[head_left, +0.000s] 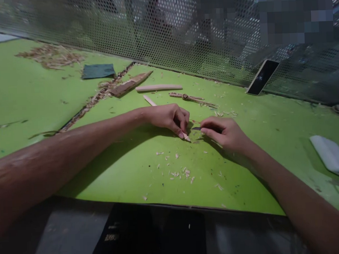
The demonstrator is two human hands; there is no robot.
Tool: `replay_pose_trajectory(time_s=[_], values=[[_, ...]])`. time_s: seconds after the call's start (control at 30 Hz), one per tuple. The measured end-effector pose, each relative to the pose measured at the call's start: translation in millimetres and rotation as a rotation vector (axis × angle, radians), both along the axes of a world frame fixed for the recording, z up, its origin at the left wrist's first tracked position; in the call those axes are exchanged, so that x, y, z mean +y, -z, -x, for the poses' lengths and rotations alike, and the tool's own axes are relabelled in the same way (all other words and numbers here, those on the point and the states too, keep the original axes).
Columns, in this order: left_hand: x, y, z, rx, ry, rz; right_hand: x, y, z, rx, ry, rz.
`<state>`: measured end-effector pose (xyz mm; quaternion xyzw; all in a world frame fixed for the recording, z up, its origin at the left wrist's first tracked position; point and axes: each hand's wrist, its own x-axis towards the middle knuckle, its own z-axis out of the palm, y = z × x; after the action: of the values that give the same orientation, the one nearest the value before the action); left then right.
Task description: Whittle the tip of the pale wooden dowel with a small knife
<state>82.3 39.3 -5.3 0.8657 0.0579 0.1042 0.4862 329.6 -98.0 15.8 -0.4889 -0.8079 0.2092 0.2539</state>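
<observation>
My left hand is closed round a pale wooden stick. One end shows behind the hand, and a carved, pointed tip sticks out below the thumb, close to the table. Just to the right, my right hand pinches a small dark blade, its handle hidden in the fingers. A short gap separates the blade from the carved tip. Wood shavings lie scattered on the green table in front of both hands.
Behind the hands lie a pale wooden strip, a rough pointed wood piece, a twig-like tool and a dark green sheet. A phone leans on the perforated screen. At right is a white device; shavings pile far left.
</observation>
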Motion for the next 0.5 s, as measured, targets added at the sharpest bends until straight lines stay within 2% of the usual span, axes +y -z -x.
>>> replay_pose_trajectory(time_s=[0.1,0.27,0.37,0.5], values=[[0.9,-1.3,0.0,0.021,-0.004,-0.013,-1.5,-2.5,1.0,-0.037,-0.034,-0.041],[1.2,-2.3,-0.2,0.035,-0.013,-0.001,1.7,12.0,6.9,-0.177,-0.197,-0.146],[2.0,-2.3,-0.5,0.046,-0.011,-0.004,3.9,19.3,7.7,-0.199,-0.226,-0.22],[3.3,-1.6,-1.5,0.035,0.0,-0.002,4.7,20.4,8.2,-0.284,-0.233,-0.309]])
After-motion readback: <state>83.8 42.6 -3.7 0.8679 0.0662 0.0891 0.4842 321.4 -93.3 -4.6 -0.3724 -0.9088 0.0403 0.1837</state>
